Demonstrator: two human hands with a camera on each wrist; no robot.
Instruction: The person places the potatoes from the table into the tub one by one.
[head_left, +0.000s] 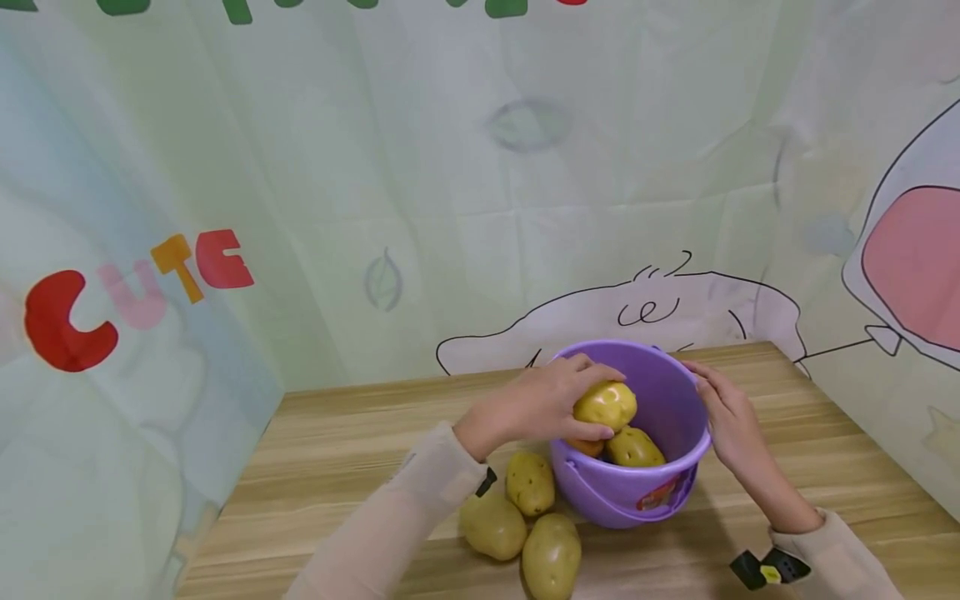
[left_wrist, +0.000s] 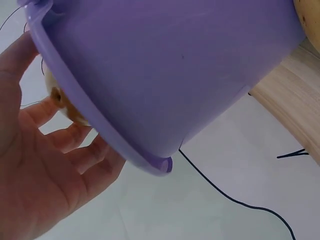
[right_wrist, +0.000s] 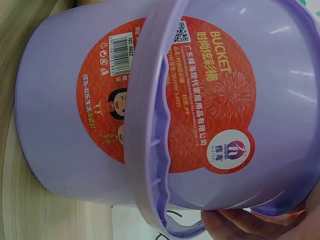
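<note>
Thumb and fingers of our left hand point(head_left: 551, 398) pinched a yellow potato point(head_left: 611, 404) inside the mouth of the purple bucket point(head_left: 675, 417), just above a second potato point(head_left: 636, 450) and a partly hidden orange item point(head_left: 587, 447). Our right hand point(head_left: 738, 423) gripped the bucket's rim on the right; how firmly, we could not tell. We judged that the glossy skin might slip, and that knocking the rim could tip the bucket if the right hand loosened. Three more potatoes point(head_left: 530, 483) lay near our left sleeve point(head_left: 405, 508); a low forearm sweep could roll them. The backdrop point(head_left: 450, 208) crowded the table's point(head_left: 337, 467) back edge; more room opened leftward.
</note>
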